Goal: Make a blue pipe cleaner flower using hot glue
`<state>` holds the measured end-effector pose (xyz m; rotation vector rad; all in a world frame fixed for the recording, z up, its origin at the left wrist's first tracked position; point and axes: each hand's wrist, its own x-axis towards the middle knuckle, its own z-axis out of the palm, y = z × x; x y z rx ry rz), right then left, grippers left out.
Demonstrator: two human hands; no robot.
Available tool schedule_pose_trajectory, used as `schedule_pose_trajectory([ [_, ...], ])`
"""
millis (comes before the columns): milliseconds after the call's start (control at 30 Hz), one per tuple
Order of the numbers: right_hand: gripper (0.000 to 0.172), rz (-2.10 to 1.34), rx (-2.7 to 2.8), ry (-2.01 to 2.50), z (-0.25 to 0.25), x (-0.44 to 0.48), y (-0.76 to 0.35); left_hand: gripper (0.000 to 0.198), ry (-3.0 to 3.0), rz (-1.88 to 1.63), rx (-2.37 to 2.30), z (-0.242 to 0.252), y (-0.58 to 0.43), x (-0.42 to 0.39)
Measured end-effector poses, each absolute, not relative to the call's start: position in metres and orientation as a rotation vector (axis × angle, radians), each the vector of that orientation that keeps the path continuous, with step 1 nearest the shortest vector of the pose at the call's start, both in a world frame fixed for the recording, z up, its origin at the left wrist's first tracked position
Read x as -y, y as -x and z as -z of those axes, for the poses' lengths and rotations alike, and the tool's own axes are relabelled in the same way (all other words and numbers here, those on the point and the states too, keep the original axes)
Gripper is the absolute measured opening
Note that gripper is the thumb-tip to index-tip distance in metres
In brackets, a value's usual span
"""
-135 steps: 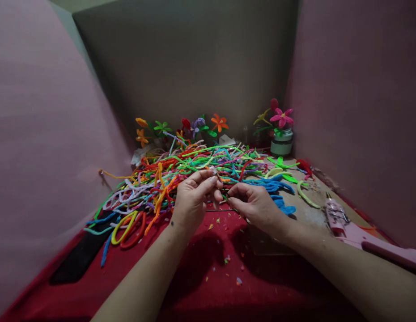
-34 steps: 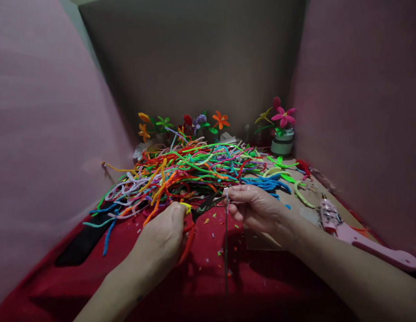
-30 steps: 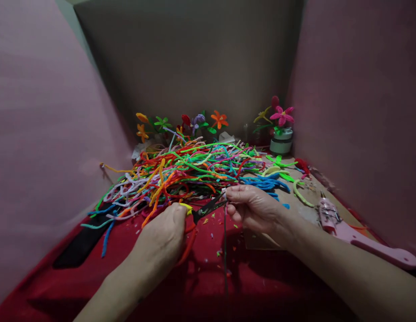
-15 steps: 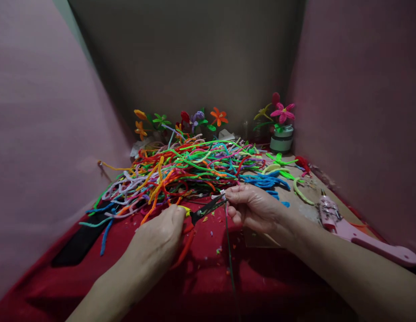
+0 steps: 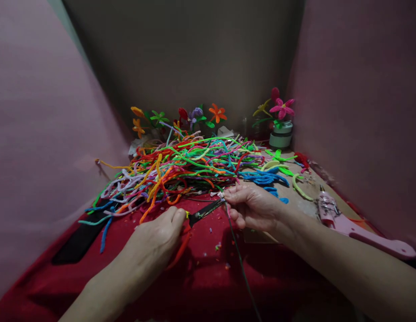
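Observation:
My left hand (image 5: 159,237) is closed round the handles of a pair of scissors (image 5: 205,212) with dark blades and orange and yellow grips. The blades look nearly together, and their tips reach the fingers of my right hand (image 5: 253,205). Between its thumb and fingertips my right hand pinches a thin dark wire stem (image 5: 240,260), which hangs down toward me. A small whitish tuft (image 5: 217,195) pokes out at the pinched end; the rest of that end is hidden by my fingers.
Behind my hands lies a big heap of coloured pipe cleaners (image 5: 191,165). Pipe-cleaner flowers (image 5: 217,113) and a small jar (image 5: 281,136) stand at the back. A pink glue gun (image 5: 358,235) rests at right, a black flat object (image 5: 78,241) at left. Scraps dot the red cloth (image 5: 208,286).
The scissor blades have come together at the pinched end. The stem's lower end has swung to the right. My right hand has stayed nearly in place.

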<state>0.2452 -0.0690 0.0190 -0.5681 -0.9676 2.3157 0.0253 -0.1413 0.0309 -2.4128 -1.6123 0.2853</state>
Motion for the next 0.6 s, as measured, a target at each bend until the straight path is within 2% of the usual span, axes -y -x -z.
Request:
schedule_pose_trajectory([
  [367,0.016,-2.343,0.972,0.521,-0.0158,0.0696,-0.2459,0.03,2.388,-0.432,1.616,-0.0323,-0.0312,0.1456],
  [600,0.016,-2.293,0.958,0.55,-0.016,0.0688,-0.2449,0.025,2.464,-0.247,1.543,-0.0252,-0.0255,0.1461],
])
